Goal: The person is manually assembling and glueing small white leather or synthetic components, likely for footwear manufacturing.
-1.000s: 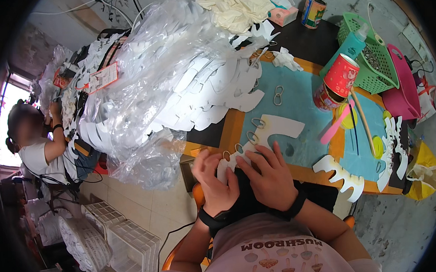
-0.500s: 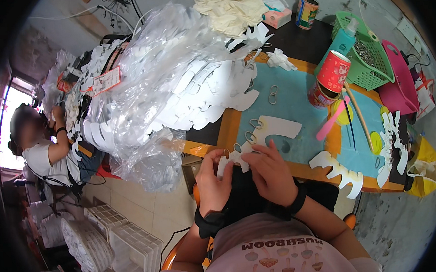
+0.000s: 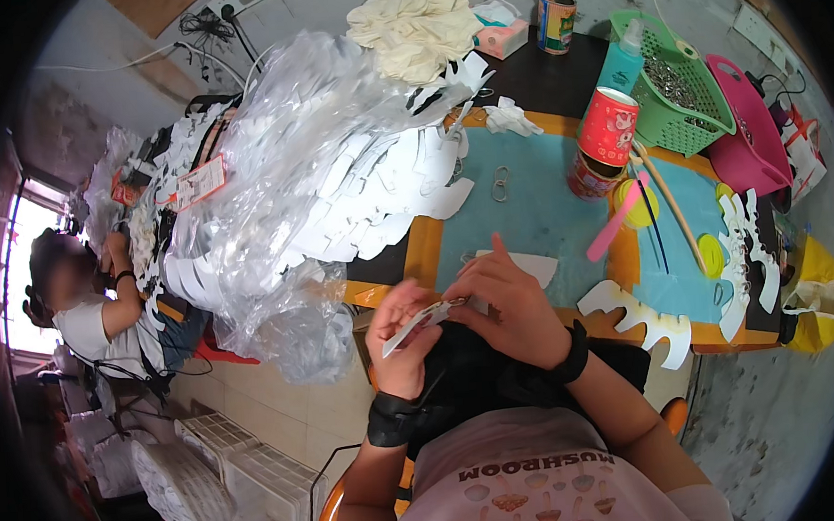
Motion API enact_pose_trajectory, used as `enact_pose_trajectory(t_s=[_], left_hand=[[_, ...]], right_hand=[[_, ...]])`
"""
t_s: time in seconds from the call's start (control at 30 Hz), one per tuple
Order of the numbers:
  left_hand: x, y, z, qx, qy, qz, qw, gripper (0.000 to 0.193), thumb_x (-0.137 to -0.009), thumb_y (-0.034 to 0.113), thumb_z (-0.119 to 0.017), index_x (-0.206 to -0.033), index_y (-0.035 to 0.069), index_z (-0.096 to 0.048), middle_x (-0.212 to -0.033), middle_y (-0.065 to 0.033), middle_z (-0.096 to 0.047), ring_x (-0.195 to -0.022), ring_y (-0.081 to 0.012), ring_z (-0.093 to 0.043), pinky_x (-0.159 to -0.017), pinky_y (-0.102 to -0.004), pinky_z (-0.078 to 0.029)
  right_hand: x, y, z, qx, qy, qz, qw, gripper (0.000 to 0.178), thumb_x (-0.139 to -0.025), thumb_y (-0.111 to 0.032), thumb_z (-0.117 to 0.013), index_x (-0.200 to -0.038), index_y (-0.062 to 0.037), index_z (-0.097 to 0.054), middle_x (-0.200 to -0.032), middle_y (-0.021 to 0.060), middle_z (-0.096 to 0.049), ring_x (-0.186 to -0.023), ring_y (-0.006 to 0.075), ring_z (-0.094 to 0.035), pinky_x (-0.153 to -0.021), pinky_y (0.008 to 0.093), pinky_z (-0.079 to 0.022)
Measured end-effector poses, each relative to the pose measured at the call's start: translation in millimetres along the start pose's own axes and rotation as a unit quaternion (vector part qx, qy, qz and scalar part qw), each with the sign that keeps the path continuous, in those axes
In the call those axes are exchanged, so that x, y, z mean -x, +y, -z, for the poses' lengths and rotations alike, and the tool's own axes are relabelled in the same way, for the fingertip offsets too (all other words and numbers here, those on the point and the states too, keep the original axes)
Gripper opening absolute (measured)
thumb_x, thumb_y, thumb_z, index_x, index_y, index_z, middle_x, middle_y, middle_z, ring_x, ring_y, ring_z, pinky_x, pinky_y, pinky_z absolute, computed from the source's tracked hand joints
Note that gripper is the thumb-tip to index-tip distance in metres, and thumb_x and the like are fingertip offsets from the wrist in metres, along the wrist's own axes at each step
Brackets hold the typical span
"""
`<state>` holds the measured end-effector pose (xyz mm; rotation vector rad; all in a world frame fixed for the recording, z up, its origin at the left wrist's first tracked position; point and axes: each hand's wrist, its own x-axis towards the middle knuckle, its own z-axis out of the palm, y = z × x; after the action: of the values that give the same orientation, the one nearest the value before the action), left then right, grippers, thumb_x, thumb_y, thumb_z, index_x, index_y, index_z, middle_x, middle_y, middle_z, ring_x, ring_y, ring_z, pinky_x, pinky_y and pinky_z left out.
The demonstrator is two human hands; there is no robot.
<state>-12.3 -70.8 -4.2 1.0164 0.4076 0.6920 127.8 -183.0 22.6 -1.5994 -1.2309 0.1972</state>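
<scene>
My left hand [image 3: 398,356] is closed on a small white cut-out piece [image 3: 409,331], holding it tilted above my lap. A few metal rings sit along its upper edge, partly hidden by fingers. My right hand [image 3: 509,314] pinches the other end of that piece, with its index finger raised. Beyond the right hand, a white curved piece [image 3: 536,266] lies on the blue mat [image 3: 554,182], partly covered by the hand. Farther up the mat are two loose metal rings [image 3: 500,183]. At the table's near edge rests a white scalloped piece [image 3: 642,324].
Clear plastic sheeting [image 3: 269,127] and a heap of white pieces [image 3: 375,187] cover the table's left. On the right stand a red can [image 3: 608,128], a green basket [image 3: 682,105] of metal bits and a pink basket [image 3: 755,139]. Another person [image 3: 99,305] works at far left.
Both hands have lifted and turned the white piece from nearly flat to tilted edge-on. My right hand now covers more of the curved piece on the mat. The view has shifted slightly.
</scene>
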Motion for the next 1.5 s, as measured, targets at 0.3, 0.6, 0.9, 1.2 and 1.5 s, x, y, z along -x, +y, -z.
enact_pose_trajectory(t_s=[0.3,0.6,0.9,1.2,1.5], left_hand=[[1,-10,-5,-0.063,0.032,-0.018,0.997,0.015,-0.086,-0.007,-0.064,-0.1,-0.003,-0.064,-0.095,-0.0064,-0.065,-0.085,-0.0096,-0.061,-0.078,-0.0229,-0.046],[8,-7,-20,0.048,0.047,-0.026,0.997,0.016,-0.089,0.001,-0.068,-0.103,-0.003,-0.062,-0.096,-0.0055,-0.065,-0.085,-0.0101,-0.06,-0.08,-0.0252,-0.046],[9,-4,-23,-0.043,0.041,-0.025,0.998,0.013,-0.092,0.002,-0.062,-0.102,0.002,-0.053,-0.089,-0.0077,-0.06,-0.08,-0.0152,-0.057,-0.076,-0.0303,-0.046],[11,3,-27,0.062,0.015,0.015,0.998,0.018,-0.088,0.001,-0.068,-0.104,-0.001,-0.058,-0.097,-0.0087,-0.064,-0.084,-0.0143,-0.062,-0.077,-0.0284,-0.049],[20,8,-18,-0.267,-0.025,0.021,0.963,0.02,-0.098,0.013,-0.055,-0.091,-0.004,-0.062,-0.091,-0.0039,-0.063,-0.082,-0.009,-0.054,-0.074,-0.0252,-0.042]], right_hand=[[-2,-24,10,-0.102,-0.011,-0.07,0.992,0.014,-0.08,-0.005,-0.071,-0.09,-0.0082,-0.062,-0.086,0.0038,-0.061,-0.091,0.0248,-0.061,-0.115,0.0568,-0.026],[9,-12,16,-0.075,-0.056,-0.014,0.996,0.014,-0.081,-0.007,-0.075,-0.088,-0.0086,-0.063,-0.084,0.0039,-0.062,-0.084,0.0233,-0.062,-0.113,0.0545,-0.03],[15,-12,19,-0.109,-0.066,-0.027,0.991,0.011,-0.082,-0.006,-0.072,-0.087,-0.0074,-0.063,-0.082,0.0047,-0.061,-0.083,0.0252,-0.061,-0.11,0.0543,-0.033],[17,-10,15,-0.117,-0.051,0.013,0.992,0.002,-0.083,-0.004,-0.067,-0.084,-0.0044,-0.065,-0.076,0.009,-0.062,-0.08,0.0279,-0.06,-0.097,0.0447,-0.044],[23,-7,17,-0.209,-0.03,-0.001,0.977,0.007,-0.085,-0.003,-0.067,-0.082,0.0001,-0.061,-0.073,0.0114,-0.058,-0.073,0.0279,-0.054,-0.072,0.0347,-0.046]])
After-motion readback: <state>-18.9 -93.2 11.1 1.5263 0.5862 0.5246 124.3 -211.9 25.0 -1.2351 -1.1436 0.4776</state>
